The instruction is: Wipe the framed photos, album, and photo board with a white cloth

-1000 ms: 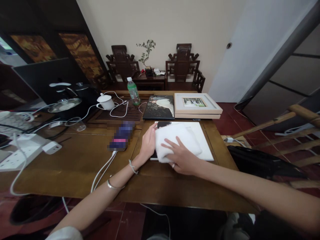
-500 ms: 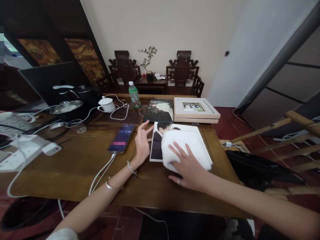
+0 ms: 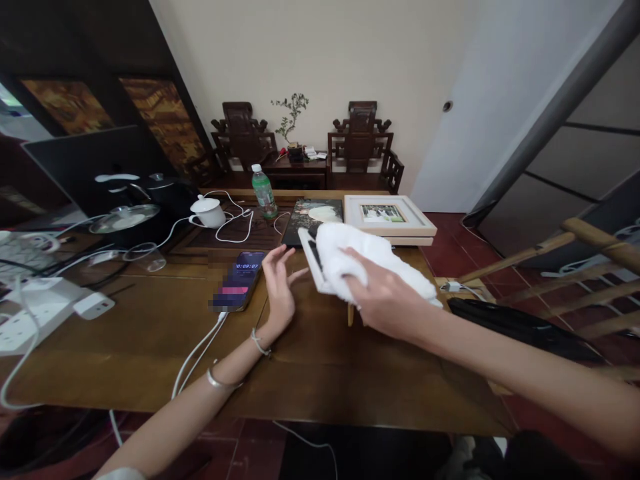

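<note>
A folded white towel (image 3: 360, 250) lies over a white-edged photo panel (image 3: 316, 263), hiding most of its picture. The panel is tilted up off the table, and a short wooden piece shows beneath it. My right hand (image 3: 385, 297) grips the towel against the panel; its fingertips are partly hidden in the cloth. To the panel's left, my left hand (image 3: 280, 287) is open and holds nothing, with one finger pointing toward the panel's edge. Left of that hand, a phone (image 3: 240, 280) with a lit timer screen lies plugged into a white cable.
Behind the panel are a dark photo print (image 3: 305, 217) and stacked pale frames (image 3: 390, 217). A green-labelled bottle (image 3: 264, 192), a lidded white cup (image 3: 207, 212) and a clear plastic cup (image 3: 145, 257) stand leftward. Cables and a power strip (image 3: 43, 313) crowd the table's left side.
The panel, flat on the table before, is now tilted up with the towel on it. My right hand has closed on the towel and moved up. My left hand stays open beside it.
</note>
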### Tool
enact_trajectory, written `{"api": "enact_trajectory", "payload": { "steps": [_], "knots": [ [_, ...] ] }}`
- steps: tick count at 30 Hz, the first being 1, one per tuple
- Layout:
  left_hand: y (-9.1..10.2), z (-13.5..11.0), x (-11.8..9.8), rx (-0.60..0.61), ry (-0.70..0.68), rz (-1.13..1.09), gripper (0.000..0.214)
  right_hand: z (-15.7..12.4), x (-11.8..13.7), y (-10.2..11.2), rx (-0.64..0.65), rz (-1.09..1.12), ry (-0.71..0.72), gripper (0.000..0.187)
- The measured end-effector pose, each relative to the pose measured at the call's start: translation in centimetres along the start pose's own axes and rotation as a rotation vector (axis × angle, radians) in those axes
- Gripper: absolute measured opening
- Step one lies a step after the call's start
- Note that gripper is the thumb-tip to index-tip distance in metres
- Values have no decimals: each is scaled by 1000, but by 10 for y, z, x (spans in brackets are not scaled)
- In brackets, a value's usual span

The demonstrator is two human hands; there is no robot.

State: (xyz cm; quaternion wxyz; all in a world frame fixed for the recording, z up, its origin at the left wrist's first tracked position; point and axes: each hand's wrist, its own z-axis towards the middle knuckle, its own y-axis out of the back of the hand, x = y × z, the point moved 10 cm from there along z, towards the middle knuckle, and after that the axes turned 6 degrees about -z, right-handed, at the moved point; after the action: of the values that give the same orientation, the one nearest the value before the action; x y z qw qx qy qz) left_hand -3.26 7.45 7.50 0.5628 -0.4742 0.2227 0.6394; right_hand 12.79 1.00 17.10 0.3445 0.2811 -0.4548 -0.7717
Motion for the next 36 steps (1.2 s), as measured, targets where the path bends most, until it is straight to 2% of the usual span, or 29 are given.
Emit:
{"api": "enact_trajectory", "payload": {
  "steps": [2,5,6,8,10,13,16,19,21,23,26,32,35,36],
  "knots": [
    [-7,-1,26,65,209,-69,36,0,-28,33,-159,66,-137,30],
    [-44,-28,62,380,658,-252,41,-11,-68,72,-462,204,-410,25],
    [-56,-41,65,483,771,-314,44,-16,-77,78,-546,270,-486,24],
    [-73,-58,62,625,870,-421,48,-22,-88,77,-651,425,-581,23],
    [-77,-60,59,630,867,-476,47,-24,-91,68,-677,575,-629,23],
    [-66,-52,65,486,835,-475,35,-28,-94,54,-668,718,-685,29],
    [-54,-41,68,348,792,-489,25,-36,-99,52,-672,823,-721,37],
    [-41,-29,66,213,727,-494,22,-41,-106,55,-669,1041,-731,33],
    [-35,-25,65,149,718,-475,24,-46,-112,56,-645,1167,-772,39],
    [-33,-24,67,127,739,-450,27,-52,-118,54,-596,1212,-829,45],
    [-31,-25,71,127,769,-420,30,-65,-136,49,-556,1225,-900,41],
    [-24,-18,77,166,779,-353,28,-103,-198,38,-609,1248,-1127,30],
    [-20,-18,78,173,783,-292,29,-120,-225,42,-678,1141,-1190,17],
    [-20,-19,79,179,787,-266,30,-127,-232,46,-714,1061,-1199,18]
  ]
}}
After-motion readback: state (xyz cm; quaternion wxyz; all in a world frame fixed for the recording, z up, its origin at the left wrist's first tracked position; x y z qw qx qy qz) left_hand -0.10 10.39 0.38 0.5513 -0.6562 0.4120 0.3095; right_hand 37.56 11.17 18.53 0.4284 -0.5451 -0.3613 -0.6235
